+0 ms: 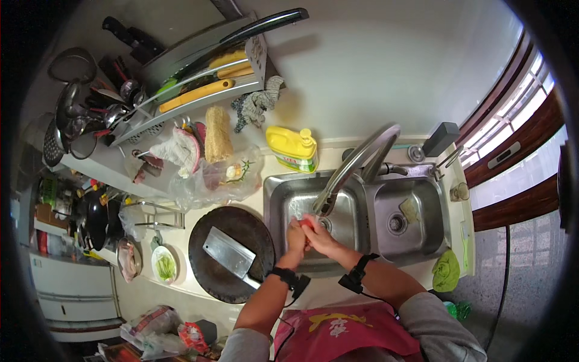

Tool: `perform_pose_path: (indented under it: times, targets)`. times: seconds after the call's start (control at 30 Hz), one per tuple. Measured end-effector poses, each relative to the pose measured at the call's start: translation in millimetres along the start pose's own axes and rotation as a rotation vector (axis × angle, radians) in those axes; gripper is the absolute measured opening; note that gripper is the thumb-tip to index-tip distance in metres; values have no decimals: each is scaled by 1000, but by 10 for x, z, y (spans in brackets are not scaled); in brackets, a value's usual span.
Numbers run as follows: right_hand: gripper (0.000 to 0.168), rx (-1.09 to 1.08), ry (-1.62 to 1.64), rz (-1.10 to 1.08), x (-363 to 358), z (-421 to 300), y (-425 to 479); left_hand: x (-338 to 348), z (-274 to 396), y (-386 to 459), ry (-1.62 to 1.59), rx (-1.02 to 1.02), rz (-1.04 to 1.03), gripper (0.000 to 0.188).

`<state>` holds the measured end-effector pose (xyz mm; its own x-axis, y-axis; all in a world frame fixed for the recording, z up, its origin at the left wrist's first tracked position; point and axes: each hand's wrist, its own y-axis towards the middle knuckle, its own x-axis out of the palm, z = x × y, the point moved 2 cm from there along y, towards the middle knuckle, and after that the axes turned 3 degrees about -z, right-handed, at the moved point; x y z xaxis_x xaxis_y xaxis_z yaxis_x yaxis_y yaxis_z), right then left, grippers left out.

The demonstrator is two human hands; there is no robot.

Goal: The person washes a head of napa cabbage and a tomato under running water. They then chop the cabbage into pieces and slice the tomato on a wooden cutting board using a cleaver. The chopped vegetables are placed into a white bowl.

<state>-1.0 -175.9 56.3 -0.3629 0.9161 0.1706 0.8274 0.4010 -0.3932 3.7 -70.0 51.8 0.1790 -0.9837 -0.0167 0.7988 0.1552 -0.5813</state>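
Both my hands are over the left basin of a double steel sink (282,194), just beneath the curved metal faucet (337,181). My left hand (297,237) and my right hand (320,236) close together around a small red item (309,221), whose kind I cannot tell. Water seems to run over them. To the left, a metal cleaver (230,251) lies flat on a round dark chopping board (203,276), its pale handle pointing towards my left forearm. Behind the sink a yellow plastic jug (291,147) stands against the wall.
A bowl of cut green vegetables (164,265) and a dish of raw meat (129,259) stand left of the board. Above hang a loofah (218,135), cloths and a knife rack (194,95). A sponge (409,210) lies in the right basin; a green cloth (446,270) hangs at the counter's edge.
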Motion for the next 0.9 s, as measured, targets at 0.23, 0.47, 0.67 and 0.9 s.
perform_pose_path:
  times: [0.23, 0.47, 0.67, 0.9]
  targets:
    - [35, 9, -137, 94, -122, -178, -2, -5, -21, -183, -152, -322, -253, 63]
    - [34, 101, 43, -8, -154, 195, 164, 82, -128, -134, 403, 539, 79, 37]
    - [38, -729, -511, 208, 32, -129, -127, -105, 64, -104, -351, -323, -226, 40]
    - [48, 53, -195, 248, -225, -16, 181, 294, -144, -232, -33, 280, 2, 49]
